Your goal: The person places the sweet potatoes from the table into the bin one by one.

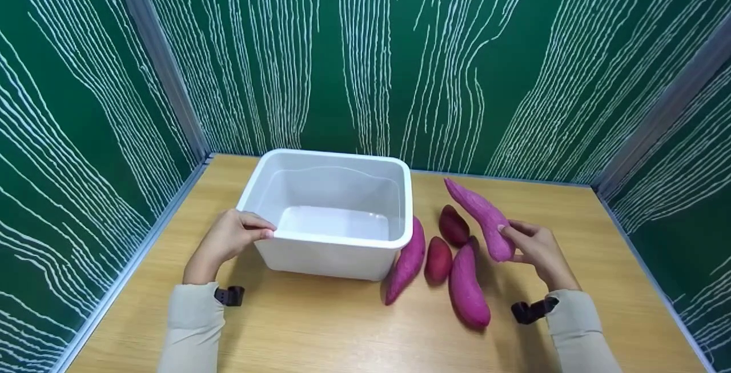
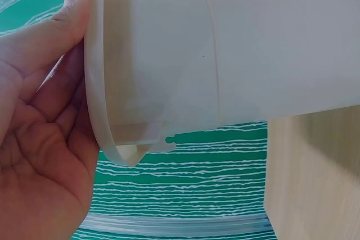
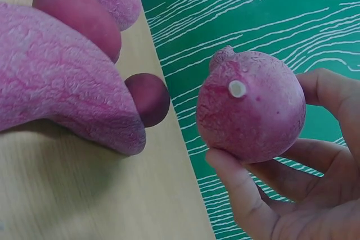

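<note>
My left hand [image 1: 234, 239] grips the near left corner of a white plastic bin [image 1: 331, 256], its thumb and fingers pinching the rim. Inside, the bin's bare floor shows in the head view. To the right, my right hand [image 1: 537, 247] holds a long pink sweet potato [image 1: 480, 210] by its thick end, lifted above the table and pointing away to the left. From the right wrist view, the round end of that sweet potato [image 3: 253, 111] faces the camera between thumb and fingers. Another sweet potato [image 1: 468, 287] lies just left of this hand.
A third sweet potato [image 1: 408, 261] lies against the bin's right side. Between the sweet potatoes sit two smaller dark red ones, one nearer [image 1: 438, 260] and one farther back [image 1: 454, 225]. Green panels [image 1: 365, 76] with white lines enclose the wooden table [image 1: 342, 327] at the back and sides.
</note>
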`<state>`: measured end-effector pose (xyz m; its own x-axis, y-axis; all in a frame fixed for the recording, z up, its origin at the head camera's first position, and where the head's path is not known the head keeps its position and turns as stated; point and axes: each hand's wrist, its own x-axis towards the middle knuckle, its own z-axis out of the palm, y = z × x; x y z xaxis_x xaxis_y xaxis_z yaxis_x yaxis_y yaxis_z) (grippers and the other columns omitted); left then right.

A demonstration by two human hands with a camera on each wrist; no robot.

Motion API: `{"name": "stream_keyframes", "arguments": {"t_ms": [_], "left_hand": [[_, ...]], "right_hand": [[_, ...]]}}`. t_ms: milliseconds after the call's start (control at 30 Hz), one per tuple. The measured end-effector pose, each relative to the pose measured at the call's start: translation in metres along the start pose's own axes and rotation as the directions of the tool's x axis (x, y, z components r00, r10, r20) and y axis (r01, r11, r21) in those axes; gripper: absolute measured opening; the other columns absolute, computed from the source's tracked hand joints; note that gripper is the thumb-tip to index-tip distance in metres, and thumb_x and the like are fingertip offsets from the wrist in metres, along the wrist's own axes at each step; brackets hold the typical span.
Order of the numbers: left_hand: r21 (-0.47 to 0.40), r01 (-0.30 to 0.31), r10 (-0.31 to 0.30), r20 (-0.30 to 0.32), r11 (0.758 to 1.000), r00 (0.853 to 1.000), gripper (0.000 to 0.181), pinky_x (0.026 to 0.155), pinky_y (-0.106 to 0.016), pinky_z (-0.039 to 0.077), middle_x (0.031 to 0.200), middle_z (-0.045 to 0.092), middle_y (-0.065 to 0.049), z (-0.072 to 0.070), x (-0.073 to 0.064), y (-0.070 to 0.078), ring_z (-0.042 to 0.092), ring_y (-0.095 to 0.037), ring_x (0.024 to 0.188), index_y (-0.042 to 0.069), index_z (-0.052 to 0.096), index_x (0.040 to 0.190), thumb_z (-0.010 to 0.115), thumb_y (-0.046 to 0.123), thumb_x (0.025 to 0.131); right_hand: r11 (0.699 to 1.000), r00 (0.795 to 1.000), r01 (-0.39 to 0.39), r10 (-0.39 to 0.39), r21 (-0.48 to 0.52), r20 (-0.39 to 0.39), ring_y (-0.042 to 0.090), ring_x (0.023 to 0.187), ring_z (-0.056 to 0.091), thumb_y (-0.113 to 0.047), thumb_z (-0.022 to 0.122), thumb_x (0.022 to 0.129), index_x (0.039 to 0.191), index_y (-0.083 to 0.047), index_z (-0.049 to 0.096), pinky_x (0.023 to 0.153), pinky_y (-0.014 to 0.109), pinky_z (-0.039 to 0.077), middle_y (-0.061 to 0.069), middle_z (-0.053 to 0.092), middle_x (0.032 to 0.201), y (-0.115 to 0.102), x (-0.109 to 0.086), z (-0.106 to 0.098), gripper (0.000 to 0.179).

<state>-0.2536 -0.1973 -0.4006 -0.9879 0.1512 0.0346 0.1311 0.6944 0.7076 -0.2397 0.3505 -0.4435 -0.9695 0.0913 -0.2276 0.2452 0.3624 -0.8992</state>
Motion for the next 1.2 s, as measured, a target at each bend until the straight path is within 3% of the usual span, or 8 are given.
{"name": "stream_keyframes", "arguments": {"t_ms": [100,667,1033,1200], "left_hand": [[0.005,-0.017,0.017,-0.008,1.000,1.000,0.013,0.090,-0.046,0.053,0.099,0.075,-0.010,0.000,0.000,0.000,0.062,-0.026,0.097,0.009,0.079,0.093,0.076,0.014,0.081],[-0.011,0.027,-0.026,0.018,1.000,0.999,0.015,0.095,-0.049,0.050,0.105,0.073,-0.011,-0.001,0.000,0.002,0.060,-0.027,0.101,0.010,0.078,0.095,0.075,0.016,0.081],[-0.004,-0.011,0.011,-0.001,1.000,1.000,0.014,0.090,-0.045,0.053,0.099,0.074,-0.011,0.000,0.000,0.000,0.061,-0.023,0.093,0.008,0.078,0.094,0.076,0.013,0.081],[-0.009,0.005,-0.005,0.006,1.000,1.000,0.015,0.092,-0.046,0.052,0.100,0.074,-0.011,0.000,0.000,0.001,0.061,-0.023,0.094,0.008,0.078,0.095,0.075,0.012,0.081]], "right_hand": [[1.000,1.000,0.014,-0.014,0.001,-0.003,0.005,0.099,0.056,-0.044,0.056,0.095,0.146,0.006,0.030,0.080,0.027,0.057,0.030,0.038,0.144,-0.004,-0.001,0.000,0.076],[0.998,0.998,0.065,-0.066,0.010,0.020,0.002,0.094,0.057,-0.042,0.058,0.094,0.146,0.004,0.033,0.079,0.028,0.057,0.028,0.039,0.144,-0.033,-0.007,0.003,0.074],[0.995,0.994,0.096,-0.095,-0.015,0.047,0.006,0.097,0.057,-0.044,0.058,0.094,0.146,0.004,0.033,0.079,0.028,0.057,0.027,0.041,0.142,-0.051,-0.011,0.001,0.075],[0.994,0.993,0.105,-0.104,-0.024,0.052,0.004,0.095,0.058,-0.044,0.058,0.094,0.145,0.005,0.034,0.078,0.028,0.057,0.027,0.043,0.141,-0.059,-0.013,0.001,0.075]]}}
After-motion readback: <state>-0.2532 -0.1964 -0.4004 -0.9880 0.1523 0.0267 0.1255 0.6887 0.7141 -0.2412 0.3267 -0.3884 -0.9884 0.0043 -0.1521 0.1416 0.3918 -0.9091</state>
